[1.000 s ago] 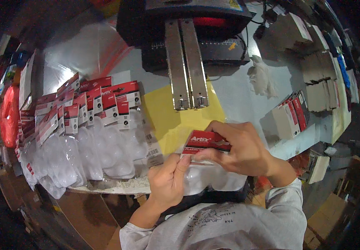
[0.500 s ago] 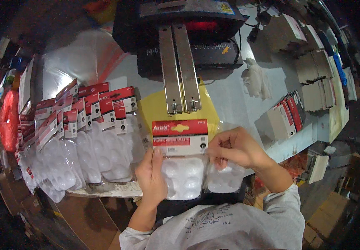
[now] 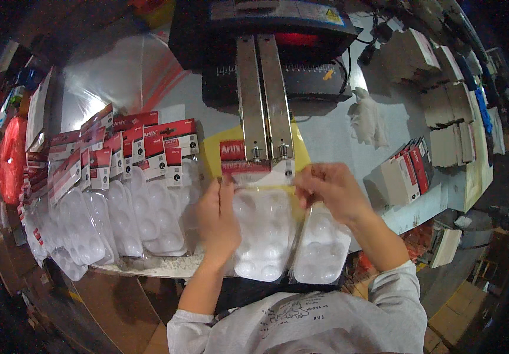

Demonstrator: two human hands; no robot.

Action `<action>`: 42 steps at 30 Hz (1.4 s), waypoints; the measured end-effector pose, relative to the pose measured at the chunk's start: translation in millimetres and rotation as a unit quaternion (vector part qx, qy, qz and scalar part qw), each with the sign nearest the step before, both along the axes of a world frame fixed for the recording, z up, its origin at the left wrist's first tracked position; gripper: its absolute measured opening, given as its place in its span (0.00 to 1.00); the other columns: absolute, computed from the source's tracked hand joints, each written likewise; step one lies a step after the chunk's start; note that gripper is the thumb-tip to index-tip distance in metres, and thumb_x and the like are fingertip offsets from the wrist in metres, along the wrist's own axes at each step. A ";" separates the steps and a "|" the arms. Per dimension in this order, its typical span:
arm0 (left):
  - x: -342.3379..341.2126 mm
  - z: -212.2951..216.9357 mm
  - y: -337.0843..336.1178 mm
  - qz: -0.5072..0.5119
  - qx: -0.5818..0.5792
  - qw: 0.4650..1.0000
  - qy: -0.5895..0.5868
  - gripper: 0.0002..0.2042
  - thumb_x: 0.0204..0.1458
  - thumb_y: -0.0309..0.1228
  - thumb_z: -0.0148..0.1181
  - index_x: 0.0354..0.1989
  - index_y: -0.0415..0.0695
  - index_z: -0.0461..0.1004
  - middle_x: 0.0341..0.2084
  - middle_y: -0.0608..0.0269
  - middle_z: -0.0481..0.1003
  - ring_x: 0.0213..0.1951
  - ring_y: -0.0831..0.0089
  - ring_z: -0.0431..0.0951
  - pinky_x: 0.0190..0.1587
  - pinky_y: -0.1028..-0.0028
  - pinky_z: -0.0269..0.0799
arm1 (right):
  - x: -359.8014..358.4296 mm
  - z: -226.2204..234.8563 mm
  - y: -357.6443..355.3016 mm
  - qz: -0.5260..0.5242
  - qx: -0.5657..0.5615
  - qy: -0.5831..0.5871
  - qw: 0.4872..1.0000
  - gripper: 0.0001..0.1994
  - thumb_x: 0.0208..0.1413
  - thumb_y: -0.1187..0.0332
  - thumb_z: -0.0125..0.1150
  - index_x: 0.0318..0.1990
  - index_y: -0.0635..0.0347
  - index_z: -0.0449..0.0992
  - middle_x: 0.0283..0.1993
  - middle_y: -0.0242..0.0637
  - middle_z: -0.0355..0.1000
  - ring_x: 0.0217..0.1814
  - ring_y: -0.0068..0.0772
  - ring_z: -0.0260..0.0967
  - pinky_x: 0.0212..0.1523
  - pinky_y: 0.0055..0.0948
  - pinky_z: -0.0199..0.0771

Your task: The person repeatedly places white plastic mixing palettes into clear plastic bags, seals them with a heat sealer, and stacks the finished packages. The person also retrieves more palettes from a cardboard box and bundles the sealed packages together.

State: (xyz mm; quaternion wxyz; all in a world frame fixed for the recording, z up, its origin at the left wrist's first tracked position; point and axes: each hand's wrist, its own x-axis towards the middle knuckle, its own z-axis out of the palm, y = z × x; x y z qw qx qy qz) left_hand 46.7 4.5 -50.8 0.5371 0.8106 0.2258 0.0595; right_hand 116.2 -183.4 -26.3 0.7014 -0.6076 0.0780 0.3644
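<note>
A white plastic paint palette (image 3: 260, 236) in a clear bag lies at the table's front edge, topped by a red and white header card (image 3: 237, 150). My left hand (image 3: 218, 215) pinches the card's lower left corner, thumb up. At its right edge, my right hand (image 3: 332, 190) grips the same card with closed fingers. The card's upper part sits beneath the ends of two metal arms (image 3: 251, 100) of a black machine (image 3: 266, 26), which cover its middle. Beside it, below my right hand, lies another bagged palette (image 3: 319, 248).
Several carded palette packs (image 3: 130, 206) overlap in a pile at left. A yellow sheet (image 3: 216, 147) lies under the arms. Toward the right are a stack of header cards (image 3: 405, 174), grey card stacks (image 3: 449, 100) and a crumpled clear bag (image 3: 366, 118). A red bag (image 3: 11, 159) is far left.
Both hands have moved the header card and its palette away from me, so the card now lies under the metal arms' ends. The view has shifted slightly.
</note>
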 end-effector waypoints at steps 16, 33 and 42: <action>-41.8 -8.6 87.1 -0.099 0.429 0.898 0.009 0.17 0.59 0.35 0.39 0.45 0.40 0.71 0.42 0.52 0.73 0.47 0.63 0.72 0.51 0.65 0.63 | 10.5 8.8 -104.1 -0.158 -0.224 -0.553 0.787 0.17 0.60 0.57 0.42 0.40 0.63 0.70 0.29 0.33 0.68 0.26 0.23 0.65 0.28 0.25 0.68; -40.1 -18.8 -6.2 -0.168 0.235 0.957 -0.013 0.11 0.45 0.30 0.61 0.35 0.41 0.68 0.42 0.52 0.64 0.46 0.55 0.64 0.48 0.62 0.60 | 3.2 -7.1 -222.1 -0.085 -0.443 -0.331 0.829 0.44 0.37 0.71 0.72 0.62 0.69 0.51 0.59 0.47 0.59 0.56 0.31 0.62 0.54 0.28 0.64; -36.4 -7.1 0.0 -0.135 0.175 0.974 0.047 0.11 0.46 0.28 0.60 0.34 0.41 0.65 0.39 0.53 0.67 0.43 0.54 0.68 0.43 0.63 0.64 | -8.8 19.5 -158.2 -0.182 -0.595 -0.339 0.706 0.23 0.41 0.69 0.69 0.46 0.69 0.70 0.38 0.39 0.75 0.37 0.24 0.72 0.40 0.25 0.70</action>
